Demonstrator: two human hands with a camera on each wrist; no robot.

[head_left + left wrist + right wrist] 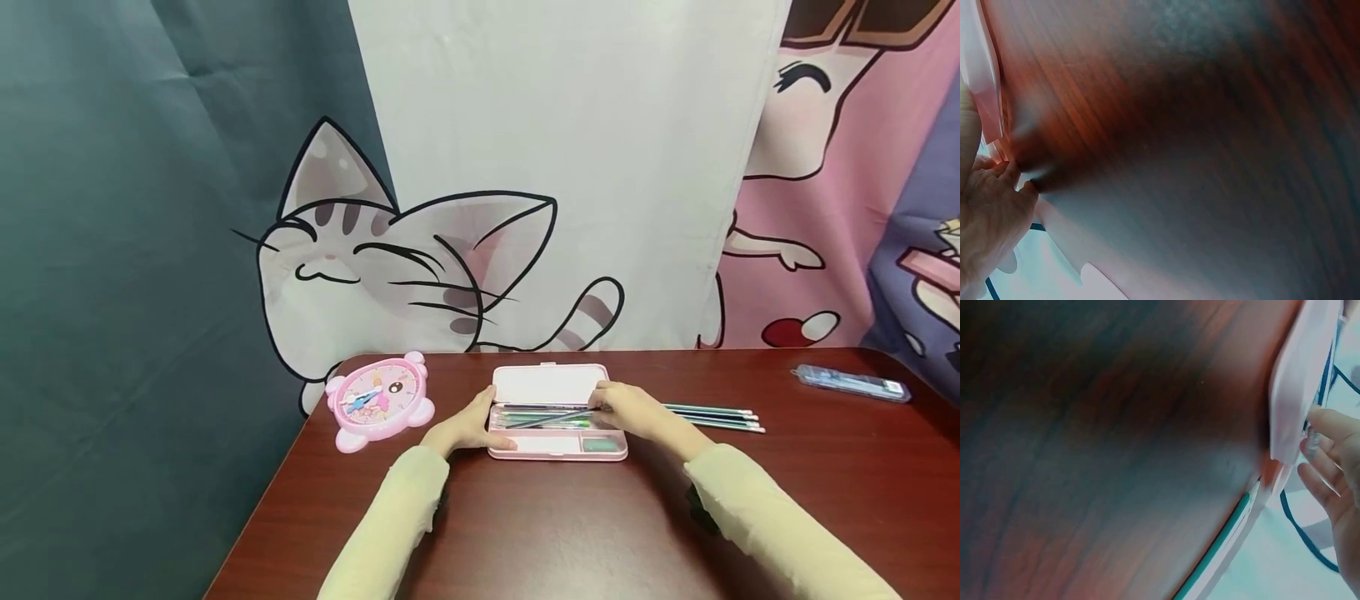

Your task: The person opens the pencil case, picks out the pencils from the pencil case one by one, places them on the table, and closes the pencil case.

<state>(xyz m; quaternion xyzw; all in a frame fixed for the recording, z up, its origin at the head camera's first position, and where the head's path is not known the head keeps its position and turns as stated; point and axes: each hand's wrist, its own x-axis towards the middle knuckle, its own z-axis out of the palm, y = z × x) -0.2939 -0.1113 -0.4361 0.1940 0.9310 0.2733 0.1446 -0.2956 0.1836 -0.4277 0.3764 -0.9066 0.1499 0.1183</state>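
Observation:
A pink pencil case (557,455) lies with its lid (551,385) folded back, several pencils in its long compartment. My left hand (468,425) holds the case by its left end, thumb over the front corner and fingers toward the back; the left wrist view shows this hand (997,206) beside the case's end (988,106). At the right end, my right hand (626,408) pinches a dark pencil (551,418) that slants over the compartment. A ribbed metal ferrule (1313,440) shows between the thumb and fingers in the right wrist view.
Several green and dark pencils (723,418) lie side by side right of the case. A pink animal-shaped clock (386,421) is at the left, and a blue packet (851,383) lies far right. Printed cloth (585,125) hangs behind the brown table (555,533).

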